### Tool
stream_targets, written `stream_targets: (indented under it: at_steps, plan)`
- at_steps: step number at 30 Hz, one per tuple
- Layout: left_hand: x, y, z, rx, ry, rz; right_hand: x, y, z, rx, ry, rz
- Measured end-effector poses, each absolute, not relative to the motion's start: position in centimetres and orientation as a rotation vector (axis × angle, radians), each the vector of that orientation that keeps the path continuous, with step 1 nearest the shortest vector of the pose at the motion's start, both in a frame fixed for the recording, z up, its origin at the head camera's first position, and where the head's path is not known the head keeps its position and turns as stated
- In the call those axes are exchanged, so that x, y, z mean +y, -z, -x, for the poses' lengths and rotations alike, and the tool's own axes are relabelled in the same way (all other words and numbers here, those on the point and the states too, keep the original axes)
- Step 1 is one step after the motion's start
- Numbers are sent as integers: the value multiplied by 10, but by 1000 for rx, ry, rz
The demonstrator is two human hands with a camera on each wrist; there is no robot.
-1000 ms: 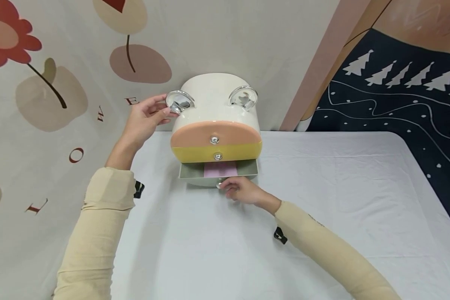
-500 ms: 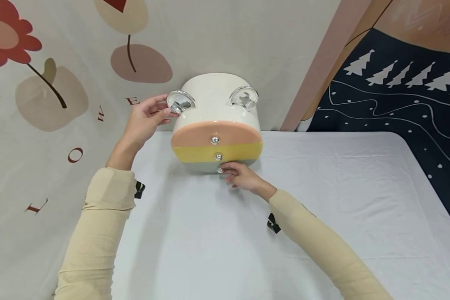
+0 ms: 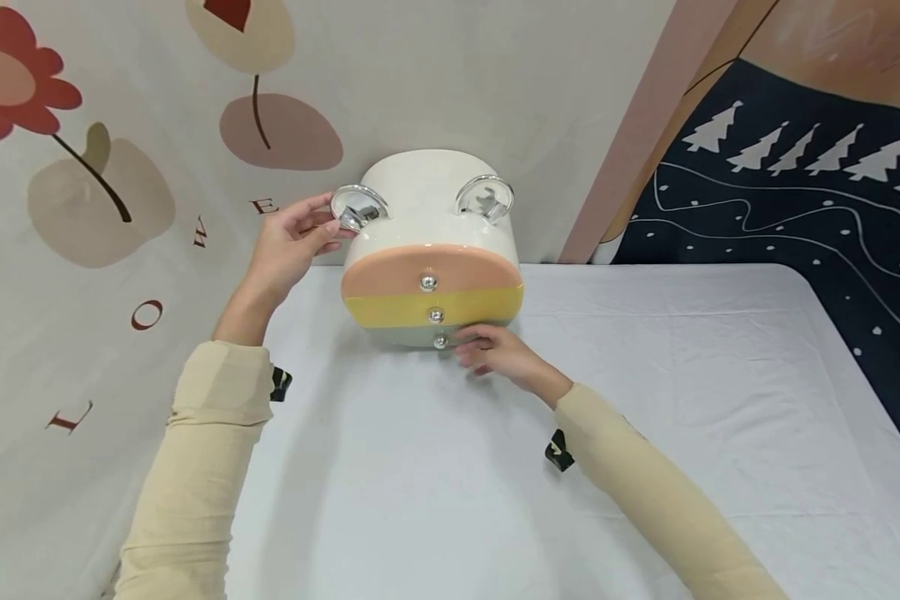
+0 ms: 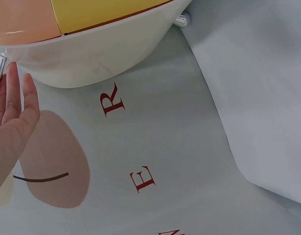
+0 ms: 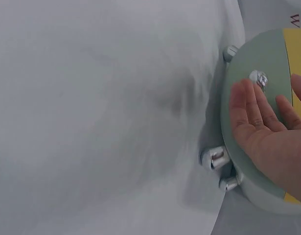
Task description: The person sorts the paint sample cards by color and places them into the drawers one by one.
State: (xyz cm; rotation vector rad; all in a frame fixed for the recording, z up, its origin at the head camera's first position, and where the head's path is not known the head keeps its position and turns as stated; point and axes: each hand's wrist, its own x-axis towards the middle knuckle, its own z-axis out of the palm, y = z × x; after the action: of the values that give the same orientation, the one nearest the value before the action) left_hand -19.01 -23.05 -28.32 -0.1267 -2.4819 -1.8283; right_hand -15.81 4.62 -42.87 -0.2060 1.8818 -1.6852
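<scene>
A rounded white drawer box has stacked orange, yellow and green drawer fronts, each with a silver knob. Two round silver ears stand on its top. My left hand holds the rim of the left ear between thumb and fingers; in the left wrist view its other fingers extend straight beside the box. The green bottom drawer sits flush with the others. Just right of its knob is my right hand, fingers loose and holding nothing; the right wrist view shows them close to the knob.
The box stands at the back of a table with a white cloth. Behind it hangs a light backdrop with flowers and letters. A dark cloth with white trees hangs at the right. Short silver feet support the box.
The green bottom drawer, pulled out earlier with something pink inside, has slid shut under my right hand. That hand has since released the knob and shifted slightly right. My left hand stays at the ear.
</scene>
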Motion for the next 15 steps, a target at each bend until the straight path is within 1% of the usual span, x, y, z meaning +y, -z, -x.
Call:
stream_targets:
  at_steps: [5,11,15]
  plan:
    - [-230,288,188,-2421,1888,146,74,427,157,1893,1723,141]
    - [-226,292,180,-2394,1896,68,111,426,156,2000,1694,73]
    - [-222,297,171,-2406,1788,-2,136,429,153,2046,1697,29]
